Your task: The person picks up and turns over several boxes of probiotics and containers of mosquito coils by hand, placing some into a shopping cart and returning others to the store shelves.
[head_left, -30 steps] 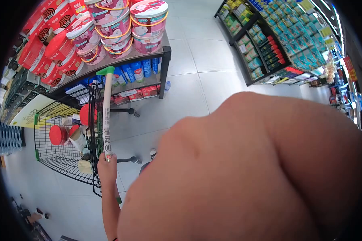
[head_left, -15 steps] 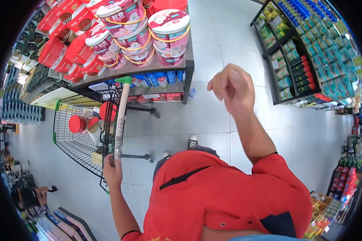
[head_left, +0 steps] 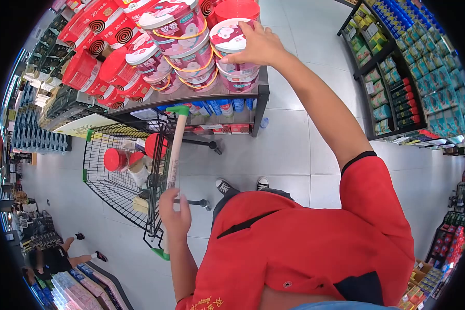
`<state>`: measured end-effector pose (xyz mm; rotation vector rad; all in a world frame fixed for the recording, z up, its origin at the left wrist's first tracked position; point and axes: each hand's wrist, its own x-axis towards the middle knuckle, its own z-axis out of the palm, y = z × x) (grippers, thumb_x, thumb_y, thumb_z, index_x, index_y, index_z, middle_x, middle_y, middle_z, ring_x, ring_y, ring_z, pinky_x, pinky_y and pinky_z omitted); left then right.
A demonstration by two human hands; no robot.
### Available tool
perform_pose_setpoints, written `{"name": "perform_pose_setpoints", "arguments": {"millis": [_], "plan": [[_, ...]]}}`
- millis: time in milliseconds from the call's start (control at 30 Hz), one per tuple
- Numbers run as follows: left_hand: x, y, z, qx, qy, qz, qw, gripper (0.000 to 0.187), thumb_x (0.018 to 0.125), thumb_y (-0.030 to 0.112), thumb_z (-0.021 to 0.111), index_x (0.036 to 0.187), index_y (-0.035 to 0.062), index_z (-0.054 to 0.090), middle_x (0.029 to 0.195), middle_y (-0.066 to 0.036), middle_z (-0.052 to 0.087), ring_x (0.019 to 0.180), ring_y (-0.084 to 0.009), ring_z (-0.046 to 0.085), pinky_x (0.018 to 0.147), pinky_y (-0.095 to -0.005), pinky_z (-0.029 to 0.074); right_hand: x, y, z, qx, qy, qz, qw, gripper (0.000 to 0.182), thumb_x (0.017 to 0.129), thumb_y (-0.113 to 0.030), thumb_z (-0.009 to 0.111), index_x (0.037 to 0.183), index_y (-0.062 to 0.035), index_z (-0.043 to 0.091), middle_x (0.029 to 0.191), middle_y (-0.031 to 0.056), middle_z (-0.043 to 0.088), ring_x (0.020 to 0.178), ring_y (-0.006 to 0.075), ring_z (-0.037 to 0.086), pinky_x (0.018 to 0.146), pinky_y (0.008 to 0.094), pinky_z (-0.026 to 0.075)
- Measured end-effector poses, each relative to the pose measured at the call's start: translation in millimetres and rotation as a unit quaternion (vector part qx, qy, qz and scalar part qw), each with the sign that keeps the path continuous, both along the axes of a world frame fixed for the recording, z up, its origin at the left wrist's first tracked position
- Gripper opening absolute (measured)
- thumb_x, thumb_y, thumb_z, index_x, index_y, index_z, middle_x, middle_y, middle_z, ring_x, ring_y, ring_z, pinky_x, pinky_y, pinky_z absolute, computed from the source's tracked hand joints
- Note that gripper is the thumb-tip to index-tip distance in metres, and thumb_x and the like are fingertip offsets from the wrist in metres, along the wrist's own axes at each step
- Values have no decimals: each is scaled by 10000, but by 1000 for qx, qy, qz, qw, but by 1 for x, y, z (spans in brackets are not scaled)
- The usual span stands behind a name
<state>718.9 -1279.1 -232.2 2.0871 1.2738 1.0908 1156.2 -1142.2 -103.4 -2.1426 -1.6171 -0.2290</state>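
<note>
My right hand (head_left: 258, 47) reaches out over a pink and white tub (head_left: 228, 36) with a yellow handle, at the right end of a stacked display. Its fingers are spread across the lid's right side, with the thumb lower along the rim; the tub still sits on the tub below. My left hand (head_left: 174, 213) is at the shopping cart's pale push bar (head_left: 176, 147), thumb apart from the fingers. It overlaps the bar, and its grip looks loose. The wire cart (head_left: 106, 183) holds red-lidded containers (head_left: 115, 159) and some packets.
Red tubs (head_left: 120, 70) are stacked left of the pink ones on the display table (head_left: 263, 95), with spray cans beneath. A shelf of packaged goods (head_left: 392, 93) stands across the aisle on the right. At the lower left is another person (head_left: 54, 260) near low shelving.
My right hand has moved from above the aisle, fingers curled, left onto the pink tub, fingers spreading. My left hand has loosened at the push bar. The whole view has shifted slightly.
</note>
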Motion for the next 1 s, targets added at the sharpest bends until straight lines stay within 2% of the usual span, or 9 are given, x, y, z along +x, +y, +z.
{"name": "perform_pose_setpoints", "arguments": {"millis": [100,167,433,633,700,767,833,900,1000], "plan": [[13,28,13,89,36,-101,990,216,832,14,635,1045,-2,611,1056,-160,636,972,-288,612,849,-362,481,-7,18,11,-99,-5,-45,994,1307,456,-825,743,1497,-146,339,1469,298,365,1303,484,431,1021,571,382],[24,43,18,81,-1,-150,985,230,817,21,653,1044,6,618,1078,-162,633,979,-286,613,849,-370,484,-8,22,20,-148,-27,-71,986,1302,480,-796,736,1520,-136,314,1500,273,341,1340,499,390,1069,510,387],[106,89,35,-91,-122,-232,961,259,824,77,688,1072,32,630,1143,-108,614,993,-209,601,808,-310,472,8,6,-2,-7,-31,-20,999,1134,548,-621,763,1497,-138,371,1471,222,399,1280,396,487,1036,446,433],[182,106,26,-430,-248,-304,813,509,964,335,599,1379,96,427,1309,-75,528,1056,-180,580,844,-312,460,7,-48,5,28,82,4,996,1151,589,-543,831,1493,-29,339,1418,216,451,1264,353,510,1040,417,434],[199,111,18,-587,-329,-308,672,753,948,542,554,1495,140,229,1441,-80,416,1199,-225,520,936,-395,456,1,-67,9,57,120,32,991,1152,603,-513,846,1495,-4,325,1398,208,470,1253,341,521,1036,405,437],[210,107,13,-573,-374,-341,645,830,921,603,547,1516,172,160,1486,-85,361,1270,-251,473,981,-435,434,-17,-97,22,77,368,87,922,1084,662,-398,841,1506,17,301,1373,156,468,1221,275,537,1046,365,410],[216,100,9,-560,-418,-371,612,907,895,663,540,1536,204,92,1531,-90,306,1341,-277,425,1025,-475,412,-19,-118,15,67,409,97,905,1039,705,-394,803,1509,17,291,1376,146,458,1222,258,534,1057,360,396],[219,91,10,-479,-454,-466,590,968,862,700,549,1536,238,30,1581,-95,219,1421,-312,322,1085,-518,354,-22,-136,2,68,558,140,815,1078,700,-407,794,1515,38,247,1336,131,472,1207,271,557,1052,360,395],[206,65,36,-477,-472,-407,619,936,884,526,626,1535,223,26,1523,-98,284,1381,-292,365,1080,-493,371,-30,-154,-22,81,617,152,768,1052,699,-416,776,1515,13,270,1439,147,413,1284,270,498,1073,358,371]]}}
